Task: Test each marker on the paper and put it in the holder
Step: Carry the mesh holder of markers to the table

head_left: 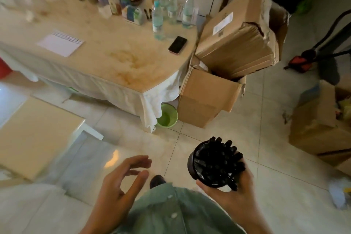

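Black markers (218, 161) filled the holder (191, 165), gripped in the right hand (233, 195) above the floor. Left hand (121, 182) hung loose, empty. Paper (60, 42) lay on the table (117, 59).

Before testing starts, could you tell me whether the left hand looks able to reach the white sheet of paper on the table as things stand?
Probably not yet: the left hand hangs empty over the floor, apart from the cloth-covered table, though nothing blocks the white sheet of paper.

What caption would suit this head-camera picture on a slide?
Standing away from the table, the right hand grips a black holder crammed with markers; the left hand hangs open.
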